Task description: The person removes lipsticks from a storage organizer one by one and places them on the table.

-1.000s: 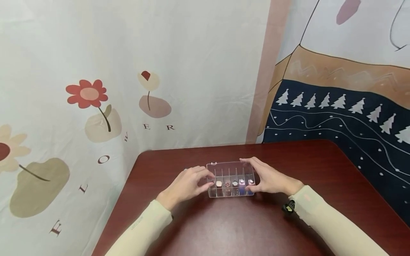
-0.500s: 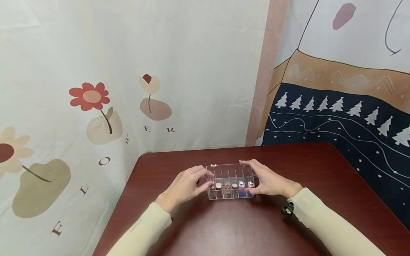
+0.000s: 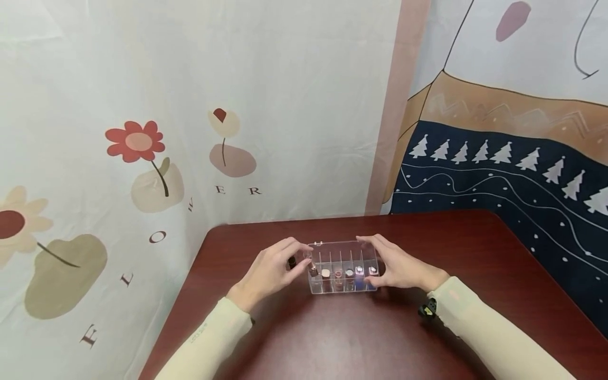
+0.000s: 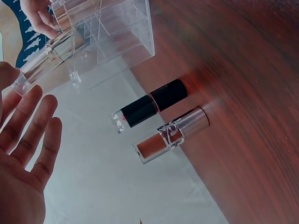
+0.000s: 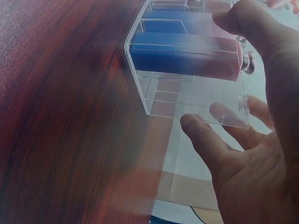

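A clear lidless organizer (image 3: 344, 292) with a row of compartments stands on the table. My left hand (image 3: 269, 270) pinches a slim lip gloss tube (image 4: 49, 57) by its clear end. The tube slants over the organizer's left end, its lower end close over the leftmost compartment. My right hand (image 3: 406, 266) grips the organizer's right end, thumb at the front and fingers at the back. Several cosmetic tubes stand in the other compartments, among them two blue-and-pink tubes (image 5: 187, 56) with shiny tops on the right.
Behind the left hand, a black tube (image 4: 149, 103) and a clear tube with brown content and silvery cap (image 4: 172, 135) stand on the reddish-brown table (image 3: 342, 338). Printed cloth (image 3: 304, 105) hangs along the table's back and sides.
The lip gloss tube has come up at the organizer's left end and now tilts in my left fingers, which shifted slightly left. My right hand keeps its grip on the organizer.
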### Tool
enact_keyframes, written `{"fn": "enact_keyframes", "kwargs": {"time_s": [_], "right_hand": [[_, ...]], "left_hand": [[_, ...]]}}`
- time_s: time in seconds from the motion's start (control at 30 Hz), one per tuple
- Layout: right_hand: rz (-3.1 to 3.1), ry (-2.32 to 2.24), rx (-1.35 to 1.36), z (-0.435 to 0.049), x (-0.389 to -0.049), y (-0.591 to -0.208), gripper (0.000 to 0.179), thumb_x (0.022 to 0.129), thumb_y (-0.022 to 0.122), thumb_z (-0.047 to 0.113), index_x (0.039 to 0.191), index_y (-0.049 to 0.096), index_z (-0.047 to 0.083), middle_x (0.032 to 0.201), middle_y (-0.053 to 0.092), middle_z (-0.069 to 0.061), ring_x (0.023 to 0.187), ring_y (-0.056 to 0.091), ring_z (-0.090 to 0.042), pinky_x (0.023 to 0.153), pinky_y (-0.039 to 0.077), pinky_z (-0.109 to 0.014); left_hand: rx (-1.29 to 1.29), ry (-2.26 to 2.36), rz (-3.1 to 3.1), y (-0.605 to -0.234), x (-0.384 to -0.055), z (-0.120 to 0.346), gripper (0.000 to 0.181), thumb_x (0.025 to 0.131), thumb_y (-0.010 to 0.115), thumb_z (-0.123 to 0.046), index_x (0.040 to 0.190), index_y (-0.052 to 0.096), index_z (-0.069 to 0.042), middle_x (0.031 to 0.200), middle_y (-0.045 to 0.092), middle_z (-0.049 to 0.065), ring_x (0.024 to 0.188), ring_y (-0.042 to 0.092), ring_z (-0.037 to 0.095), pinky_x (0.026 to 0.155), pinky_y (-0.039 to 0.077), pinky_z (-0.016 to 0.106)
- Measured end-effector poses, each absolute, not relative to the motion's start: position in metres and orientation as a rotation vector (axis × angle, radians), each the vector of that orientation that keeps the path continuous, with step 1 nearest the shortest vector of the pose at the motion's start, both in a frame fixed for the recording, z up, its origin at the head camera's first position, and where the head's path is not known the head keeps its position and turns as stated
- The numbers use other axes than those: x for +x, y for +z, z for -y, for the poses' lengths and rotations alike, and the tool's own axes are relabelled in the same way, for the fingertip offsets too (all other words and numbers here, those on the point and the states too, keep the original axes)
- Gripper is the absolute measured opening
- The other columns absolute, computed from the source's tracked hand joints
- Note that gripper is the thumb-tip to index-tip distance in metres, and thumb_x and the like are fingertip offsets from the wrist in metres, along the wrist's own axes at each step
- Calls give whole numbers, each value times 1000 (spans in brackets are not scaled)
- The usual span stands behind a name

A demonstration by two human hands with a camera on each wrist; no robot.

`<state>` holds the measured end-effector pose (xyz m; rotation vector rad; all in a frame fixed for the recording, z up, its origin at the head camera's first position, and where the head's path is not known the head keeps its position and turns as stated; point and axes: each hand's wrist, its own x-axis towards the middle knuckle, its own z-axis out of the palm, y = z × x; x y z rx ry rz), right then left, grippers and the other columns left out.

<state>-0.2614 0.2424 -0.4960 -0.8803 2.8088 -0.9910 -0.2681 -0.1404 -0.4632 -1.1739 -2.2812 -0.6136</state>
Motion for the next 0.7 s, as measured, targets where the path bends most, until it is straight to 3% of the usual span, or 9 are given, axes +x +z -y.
{"fn": "enact_keyframes", "kwargs": {"time_s": [0.23, 0.5, 0.7], "right_hand": [[-2805, -988, -875, -243, -261, -495, 104, 92, 100, 33, 176, 40, 20, 159, 59, -11, 138, 68, -29, 118, 63, -58], [-2796, -1001, -869, -243, -263, -496, 105, 91, 100, 34, 176, 40, 21, 161, 59, -12, 140, 68, -29, 118, 63, -58], [-2804, -1013, -878, -243, -263, -497, 104, 91, 100, 31, 176, 41, 20, 160, 59, -11, 139, 68, -28, 117, 63, -58]], "left_hand": [[-1147, -663, 2286, -458, -267, 145, 23, 104, 88, -14, 126, 82, -14, 115, 80, -5, 88, 76, 7, 70, 61, 21], [-1103, -661, 2269, -451, -268, 153, 24, 103, 88, -12, 125, 83, -15, 112, 79, -5, 84, 70, 4, 69, 62, 27], [-1077, -660, 2280, -450, -268, 161, 24, 102, 89, -11, 125, 83, -15, 109, 78, -6, 84, 67, 3, 69, 59, 19]]}}
